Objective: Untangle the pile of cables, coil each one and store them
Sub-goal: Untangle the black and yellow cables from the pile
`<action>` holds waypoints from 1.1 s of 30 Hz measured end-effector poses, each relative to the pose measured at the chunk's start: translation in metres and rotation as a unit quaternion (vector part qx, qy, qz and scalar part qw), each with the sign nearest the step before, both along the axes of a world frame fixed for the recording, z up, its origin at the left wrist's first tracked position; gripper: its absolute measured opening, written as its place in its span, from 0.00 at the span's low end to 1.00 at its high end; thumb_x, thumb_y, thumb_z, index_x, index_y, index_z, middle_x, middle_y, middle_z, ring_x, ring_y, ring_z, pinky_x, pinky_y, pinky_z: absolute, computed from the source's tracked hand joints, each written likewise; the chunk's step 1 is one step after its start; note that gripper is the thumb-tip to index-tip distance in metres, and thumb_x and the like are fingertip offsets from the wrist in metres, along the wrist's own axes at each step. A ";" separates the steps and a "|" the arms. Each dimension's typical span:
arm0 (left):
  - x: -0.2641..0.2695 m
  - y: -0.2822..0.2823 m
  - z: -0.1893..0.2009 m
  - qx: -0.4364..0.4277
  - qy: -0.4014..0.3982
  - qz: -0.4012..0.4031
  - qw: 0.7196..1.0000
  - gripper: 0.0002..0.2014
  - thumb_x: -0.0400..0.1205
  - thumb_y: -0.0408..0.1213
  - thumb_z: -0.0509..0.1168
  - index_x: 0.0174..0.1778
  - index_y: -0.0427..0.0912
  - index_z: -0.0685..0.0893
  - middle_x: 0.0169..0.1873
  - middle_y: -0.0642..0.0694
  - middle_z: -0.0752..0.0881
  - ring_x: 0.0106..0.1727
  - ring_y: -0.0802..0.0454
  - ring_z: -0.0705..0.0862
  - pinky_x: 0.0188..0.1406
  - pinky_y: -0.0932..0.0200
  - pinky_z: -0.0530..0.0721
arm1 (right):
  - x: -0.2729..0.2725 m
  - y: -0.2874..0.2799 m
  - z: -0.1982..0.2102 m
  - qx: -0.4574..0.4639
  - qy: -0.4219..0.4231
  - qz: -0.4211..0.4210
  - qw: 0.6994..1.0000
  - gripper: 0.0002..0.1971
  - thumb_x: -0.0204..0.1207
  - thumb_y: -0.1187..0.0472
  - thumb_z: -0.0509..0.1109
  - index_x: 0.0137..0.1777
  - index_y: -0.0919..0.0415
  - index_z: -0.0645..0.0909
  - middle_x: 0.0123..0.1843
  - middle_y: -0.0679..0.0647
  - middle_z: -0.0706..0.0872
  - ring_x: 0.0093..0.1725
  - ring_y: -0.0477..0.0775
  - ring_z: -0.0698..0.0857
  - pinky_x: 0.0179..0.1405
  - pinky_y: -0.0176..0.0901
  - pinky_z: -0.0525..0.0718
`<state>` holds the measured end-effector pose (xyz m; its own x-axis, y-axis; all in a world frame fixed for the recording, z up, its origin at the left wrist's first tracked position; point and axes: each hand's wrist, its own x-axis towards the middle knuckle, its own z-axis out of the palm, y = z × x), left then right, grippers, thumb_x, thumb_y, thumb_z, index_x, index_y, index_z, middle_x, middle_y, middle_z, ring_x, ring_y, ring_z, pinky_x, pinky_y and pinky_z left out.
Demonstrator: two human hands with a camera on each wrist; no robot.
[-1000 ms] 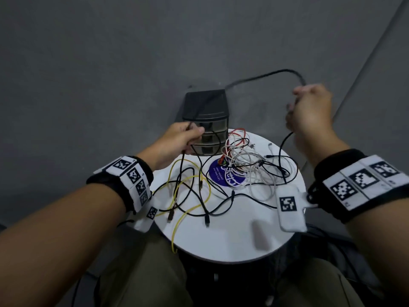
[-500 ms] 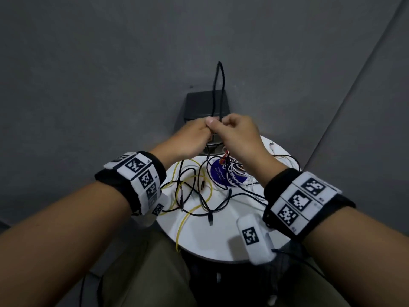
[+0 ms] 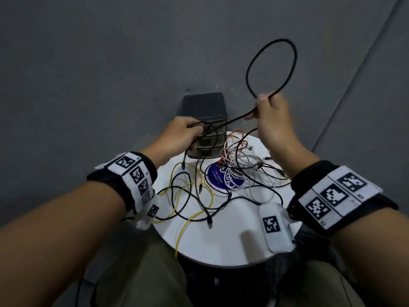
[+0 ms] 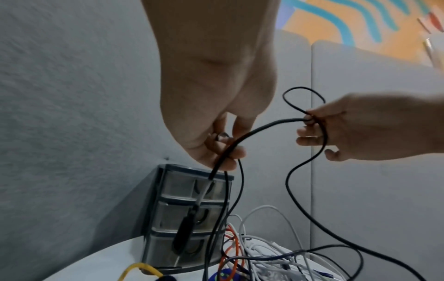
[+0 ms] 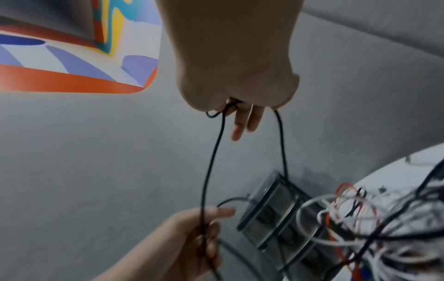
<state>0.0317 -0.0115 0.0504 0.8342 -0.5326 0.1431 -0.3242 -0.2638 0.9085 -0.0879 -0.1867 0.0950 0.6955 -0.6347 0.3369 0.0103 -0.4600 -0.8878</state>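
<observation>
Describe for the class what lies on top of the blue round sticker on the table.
White cables and thin black cables from the tangle cross the blue sticker on the white table. They cover part of its white print, so the whole wording cannot be read.

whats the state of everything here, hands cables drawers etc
Thick black cable: lifted, one loop above the right hand, its rest running down to the pile.
Left hand: grips the black cable.
Right hand: pinches the loop's crossing.
Grey three-drawer plastic organiser: upright, drawers closed.
Yellow cable: loose, uncoiled, one end over the table edge.
White and red cable pile: tangled.
Round white table: carries the cables and organiser.
</observation>
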 end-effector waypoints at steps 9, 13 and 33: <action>0.010 -0.002 0.030 -0.160 0.011 0.088 0.983 0.16 0.91 0.35 0.56 0.40 0.40 0.83 0.27 0.47 0.76 0.21 0.52 0.79 0.28 0.55 0.78 | -0.031 -0.005 -0.010 -0.005 0.094 0.276 0.956 0.07 0.90 0.68 0.58 0.51 0.60 0.75 0.34 0.58 0.88 0.38 0.52 0.87 0.46 0.41 0.83; 0.000 -0.013 0.047 -0.203 -0.027 0.083 0.975 0.14 0.92 0.36 0.54 0.40 0.44 0.77 0.26 0.49 0.76 0.21 0.53 0.74 0.25 0.58 0.77 | -0.025 0.004 -0.038 -0.075 0.188 0.308 0.930 0.09 0.89 0.67 0.59 0.49 0.56 0.78 0.32 0.61 0.86 0.41 0.57 0.86 0.51 0.54 0.82; -0.028 -0.018 0.068 -0.193 -0.178 0.080 0.961 0.08 0.89 0.35 0.62 0.44 0.40 0.80 0.24 0.48 0.78 0.19 0.54 0.73 0.20 0.63 0.71 | -0.025 0.057 -0.103 -0.269 0.327 0.348 0.836 0.29 0.74 0.62 0.68 0.76 0.43 0.78 0.74 0.47 0.75 0.73 0.56 0.69 0.74 0.59 0.72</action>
<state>0.0042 -0.0295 0.1182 0.7621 -0.2512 0.5968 -0.6168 -0.0013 0.7871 -0.1133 -0.1301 -0.0076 0.9805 0.1229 -0.1533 0.0361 -0.8797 -0.4742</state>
